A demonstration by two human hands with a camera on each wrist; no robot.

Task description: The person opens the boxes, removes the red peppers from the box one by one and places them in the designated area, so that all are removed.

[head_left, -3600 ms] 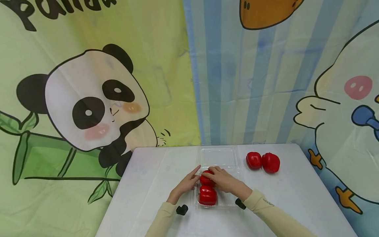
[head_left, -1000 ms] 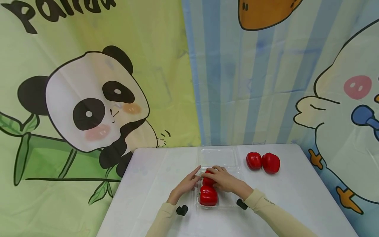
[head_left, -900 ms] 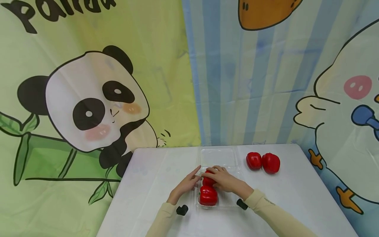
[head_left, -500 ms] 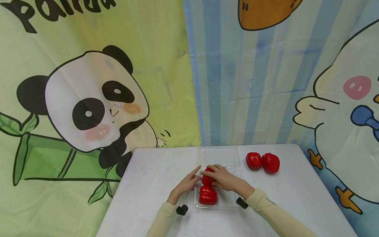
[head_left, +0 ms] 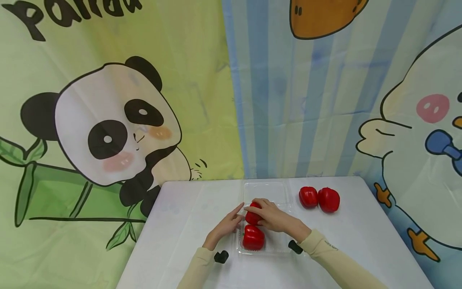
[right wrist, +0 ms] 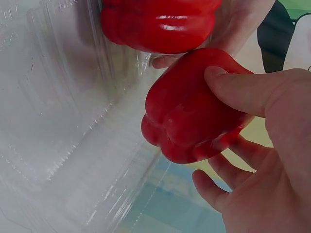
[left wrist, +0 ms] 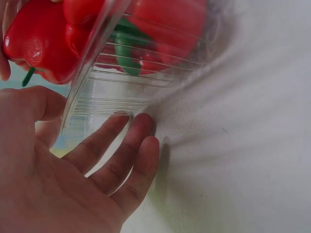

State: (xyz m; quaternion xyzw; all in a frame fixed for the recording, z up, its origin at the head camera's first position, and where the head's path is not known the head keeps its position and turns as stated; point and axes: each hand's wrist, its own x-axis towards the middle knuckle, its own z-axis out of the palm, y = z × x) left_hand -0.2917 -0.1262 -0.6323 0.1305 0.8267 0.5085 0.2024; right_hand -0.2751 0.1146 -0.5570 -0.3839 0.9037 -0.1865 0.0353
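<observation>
A clear plastic clamshell container (head_left: 279, 244) lies opened on the white table, lid folded back. One red bell pepper (head_left: 253, 237) rests in its near left part; its green stem shows through the ribbed wall (left wrist: 131, 87) in the left wrist view. My right hand (head_left: 272, 216) grips a second red bell pepper (right wrist: 194, 111), thumb on top and fingers beneath, tilted right behind the first and above the container's rim. My left hand (head_left: 227, 225) is at the container's left side, its extended fingers (left wrist: 131, 150) against the outer wall, thumb near the rim.
Two more red bell peppers (head_left: 308, 197) sit side by side at the back right of the table. The flat clear lid (head_left: 265, 192) extends behind the container. A printed cloth backdrop (head_left: 202, 100) hangs beyond the table's far edge. Dark wrist cameras (head_left: 221, 257) sit by both cuffs.
My right hand has shifted slightly up and away with its bell pepper, so more of that pepper shows. The near pepper has turned a little. My left hand stays in place.
</observation>
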